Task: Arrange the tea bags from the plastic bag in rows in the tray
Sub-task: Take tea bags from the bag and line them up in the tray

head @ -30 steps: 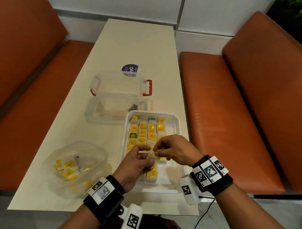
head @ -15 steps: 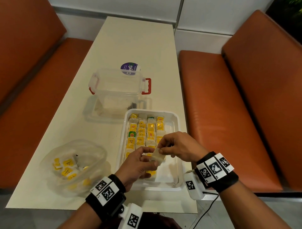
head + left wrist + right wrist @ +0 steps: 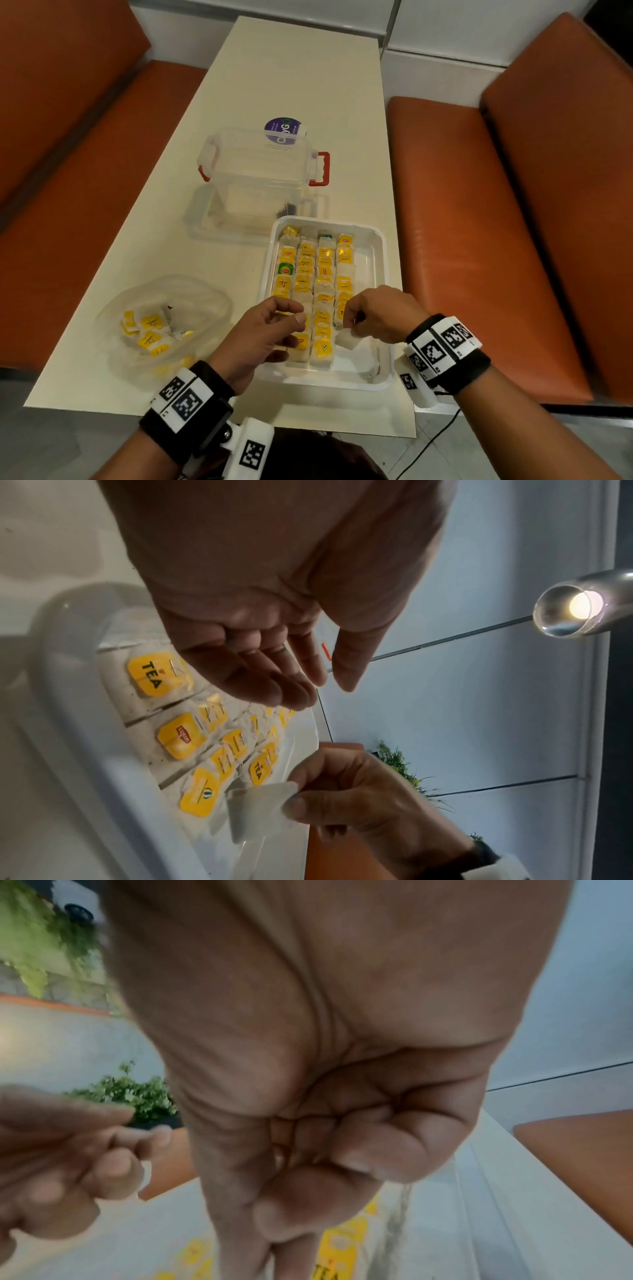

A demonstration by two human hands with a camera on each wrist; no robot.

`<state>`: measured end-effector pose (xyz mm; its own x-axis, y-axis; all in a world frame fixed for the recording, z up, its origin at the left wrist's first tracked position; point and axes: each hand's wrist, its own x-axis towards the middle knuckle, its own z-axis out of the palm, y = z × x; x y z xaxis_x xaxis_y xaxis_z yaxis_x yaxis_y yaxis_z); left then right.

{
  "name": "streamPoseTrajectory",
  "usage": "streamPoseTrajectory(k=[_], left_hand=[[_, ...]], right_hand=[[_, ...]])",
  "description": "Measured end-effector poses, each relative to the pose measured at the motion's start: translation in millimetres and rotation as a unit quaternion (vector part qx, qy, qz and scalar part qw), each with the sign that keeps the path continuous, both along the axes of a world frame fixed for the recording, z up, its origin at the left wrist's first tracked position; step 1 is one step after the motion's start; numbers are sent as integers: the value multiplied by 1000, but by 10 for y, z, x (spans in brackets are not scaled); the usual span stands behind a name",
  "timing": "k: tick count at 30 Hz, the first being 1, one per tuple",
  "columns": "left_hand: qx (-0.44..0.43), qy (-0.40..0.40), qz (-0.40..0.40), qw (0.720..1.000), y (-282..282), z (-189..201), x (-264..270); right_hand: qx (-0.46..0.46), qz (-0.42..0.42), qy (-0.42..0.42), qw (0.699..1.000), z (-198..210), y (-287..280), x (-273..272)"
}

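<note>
While the right hand [image 3: 376, 317] pinches a plain white tea bag [image 3: 347, 339] low over the near end of the tray [image 3: 383, 371], the head view suggests the main risk: the bag hangs tilted at about five o'clock of the filled rows, and if let go from there it would likely land askew or overlap the last yellow-tagged bag [image 3: 322, 349] beside it. The left hand [image 3: 270, 329] hovers over the tray's seven-o'clock corner, fingers loosely curled, holding nothing. Four rows of tea bags fill the tray from twelve o'clock down; the right-most row is shortest, and bare tray floor shows at four o'clock. At nine o'clock of the tray the clear plastic bag [image 3: 212, 301] holds several more yellow-tagged bags [image 3: 150, 330]. A clear lidded box [image 3: 257, 171] with red handles stands at twelve o'clock; I cannot tell what, if anything, is in it.

From the left wrist, the left hand [image 3: 274, 647] is relaxed and empty above the rows, and the white bag [image 3: 260, 807] is nipped by its corner; so light a hold could let it twist.

From the right wrist, the right hand [image 3: 342, 1150] is curled tight, the bag itself hidden; the picture is blurred.
</note>
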<state>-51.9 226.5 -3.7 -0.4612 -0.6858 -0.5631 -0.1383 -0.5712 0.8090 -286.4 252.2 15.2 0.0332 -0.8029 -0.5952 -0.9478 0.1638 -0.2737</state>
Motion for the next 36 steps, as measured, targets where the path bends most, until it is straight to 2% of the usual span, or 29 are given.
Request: streamPoseTrajectory(k=[3,8,25,36], left_hand=[[-5,0,2,1000,16,44,61],[-24,0,9,1000,34,123,179],[-30,-4,38,999,-30,198,378],[-55,-26,50,997,-131,309,524]], right_hand=[[-11,17,55,998,-147,-85,48],[-36,-1,95,995,-288,-201,62],[-27,-34,87,995,-370,-280,49],[-70,-45,108,991,-353,-251,11]])
